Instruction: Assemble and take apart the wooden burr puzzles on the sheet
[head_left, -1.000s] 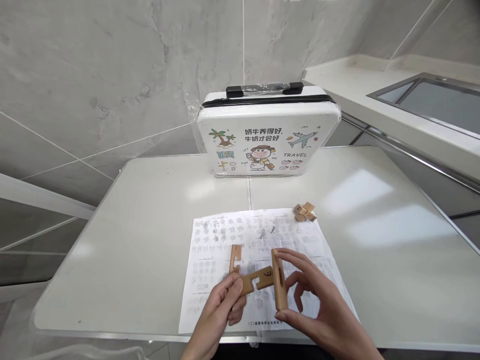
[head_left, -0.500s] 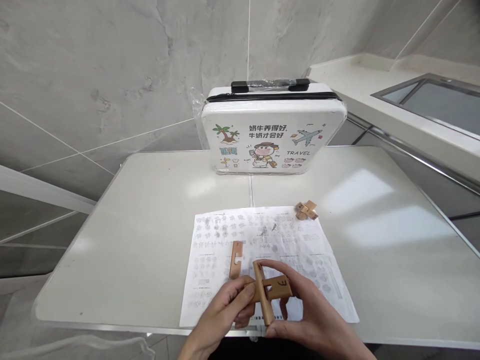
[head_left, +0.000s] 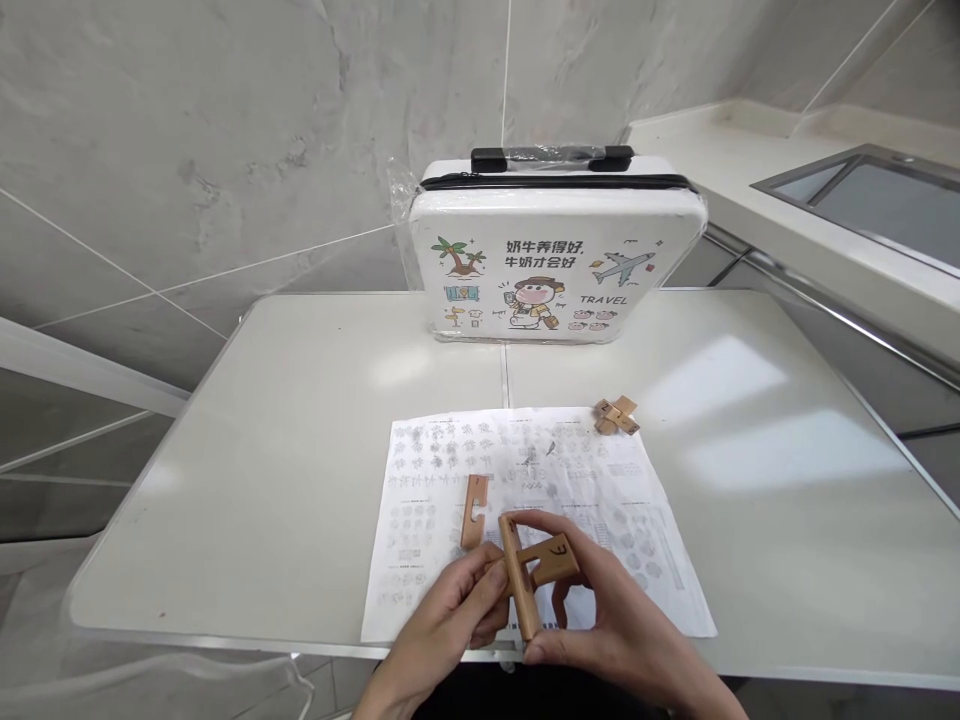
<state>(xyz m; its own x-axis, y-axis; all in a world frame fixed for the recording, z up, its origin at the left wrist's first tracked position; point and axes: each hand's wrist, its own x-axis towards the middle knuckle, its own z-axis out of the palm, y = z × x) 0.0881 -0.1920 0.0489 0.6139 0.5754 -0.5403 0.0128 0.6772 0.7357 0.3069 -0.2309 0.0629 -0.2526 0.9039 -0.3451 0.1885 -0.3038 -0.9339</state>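
My two hands hold a pair of crossed wooden puzzle pieces [head_left: 534,572] low over the printed instruction sheet [head_left: 600,500]. My left hand [head_left: 450,620] pinches the left end of the flat notched piece. My right hand [head_left: 615,620] wraps round the upright bar, thumb at its lower end and fingers over its top. The flat piece passes through the bar's slot, and a dark mark shows on its right end. A third notched wooden piece [head_left: 473,511] lies loose on the sheet just beyond my left hand.
A small assembled wooden knot [head_left: 616,416] sits at the sheet's far right corner. A white illustrated suitcase [head_left: 556,250] stands upright at the back of the white table [head_left: 262,450]. A counter with a sink [head_left: 862,200] runs along the right.
A second ago the bar stood beside the flat piece's right end. It has since slid onto it, so the two pieces now cross. My hands drew closer together.
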